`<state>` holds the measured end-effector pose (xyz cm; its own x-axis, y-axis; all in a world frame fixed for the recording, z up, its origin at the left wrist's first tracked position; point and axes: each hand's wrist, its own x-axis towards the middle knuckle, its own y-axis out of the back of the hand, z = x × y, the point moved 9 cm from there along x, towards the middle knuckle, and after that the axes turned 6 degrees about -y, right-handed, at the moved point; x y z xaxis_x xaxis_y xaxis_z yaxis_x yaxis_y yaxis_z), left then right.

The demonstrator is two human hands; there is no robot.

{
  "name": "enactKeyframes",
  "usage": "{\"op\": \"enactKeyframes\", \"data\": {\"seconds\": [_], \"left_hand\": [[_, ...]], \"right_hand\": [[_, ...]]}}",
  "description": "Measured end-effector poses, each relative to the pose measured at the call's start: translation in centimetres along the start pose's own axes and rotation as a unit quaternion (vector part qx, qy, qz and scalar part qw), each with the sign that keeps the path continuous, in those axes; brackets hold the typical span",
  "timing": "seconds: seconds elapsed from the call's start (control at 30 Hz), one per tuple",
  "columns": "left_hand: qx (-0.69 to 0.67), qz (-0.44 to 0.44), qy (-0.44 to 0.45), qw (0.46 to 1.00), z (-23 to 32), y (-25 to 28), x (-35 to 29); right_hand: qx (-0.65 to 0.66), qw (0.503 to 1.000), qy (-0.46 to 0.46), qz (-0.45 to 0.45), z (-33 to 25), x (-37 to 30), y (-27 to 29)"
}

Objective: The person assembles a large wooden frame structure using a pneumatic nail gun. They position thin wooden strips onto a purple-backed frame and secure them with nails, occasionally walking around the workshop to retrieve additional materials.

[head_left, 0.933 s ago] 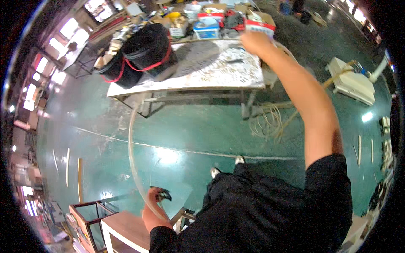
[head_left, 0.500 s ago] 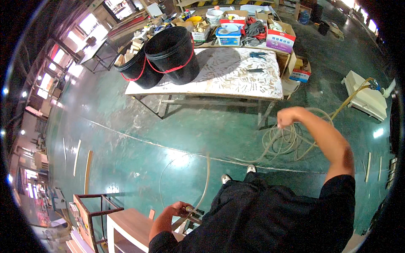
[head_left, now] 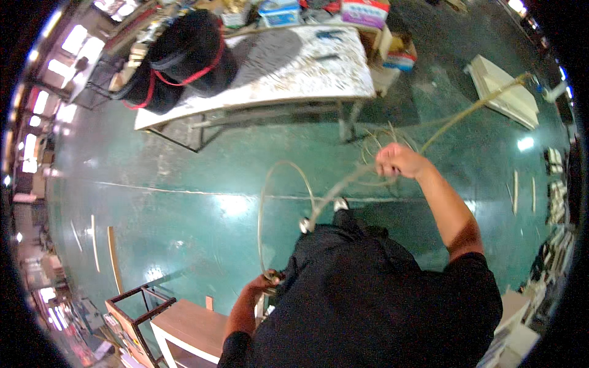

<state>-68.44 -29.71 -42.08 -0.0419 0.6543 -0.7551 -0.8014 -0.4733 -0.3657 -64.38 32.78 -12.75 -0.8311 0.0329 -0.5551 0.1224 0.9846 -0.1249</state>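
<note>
My right hand (head_left: 400, 162) is raised ahead of me at the right, fingers closed around a pale, see-through hose (head_left: 334, 191). From there the hose sags, blurred by motion, toward my legs and curves through a loop standing above the floor. Its other side runs down to my left hand (head_left: 265, 281), low by my left side, with the fingers closed on the hose near its end. A small dark piece shows at that hand; its kind is unclear. Beyond my right hand, more hose lies in loose coils on the floor, partly covered by the hand.
Ahead stands a white-topped table (head_left: 307, 80) strewn with small strips, bearing two black buckets (head_left: 196, 55) with red handles. A white slab-like unit (head_left: 502, 92) with a yellowish hose is at the right. A brown-topped cabinet (head_left: 190, 325) and a dark frame (head_left: 144, 306) stand lower left.
My right hand has moved left and toward me, drawing the hose with it. The hose loop between my hands has shifted and grown rounder. The view has tipped downward and turned right.
</note>
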Motion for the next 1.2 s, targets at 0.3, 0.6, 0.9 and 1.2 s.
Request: {"op": "enactKeyframes", "data": {"seconds": [0.3, 0.6, 0.9, 1.2], "left_hand": [[0.009, 0.221, -0.064, 0.973, 1.9, 4.5, 1.4], [-0.351, 0.43, -0.156, 0.817, 6.4, 12.1, -2.0], [-0.454, 0.372, -0.31, 0.748, 17.6, 14.6, -4.1], [-0.64, 0.059, -0.388, 0.661, 32.1, 0.6, -1.2]], "right_hand": [[-0.4, 0.807, 0.207, 0.382, -13.5, -10.3, 5.4], [-0.625, 0.496, 0.317, 0.513, -24.1, -13.2, 7.7], [-0.628, 0.694, 0.142, 0.322, -11.4, 1.8, -0.5], [-0.478, 0.872, 0.107, 0.004, 6.4, 7.3, -23.5]]}}
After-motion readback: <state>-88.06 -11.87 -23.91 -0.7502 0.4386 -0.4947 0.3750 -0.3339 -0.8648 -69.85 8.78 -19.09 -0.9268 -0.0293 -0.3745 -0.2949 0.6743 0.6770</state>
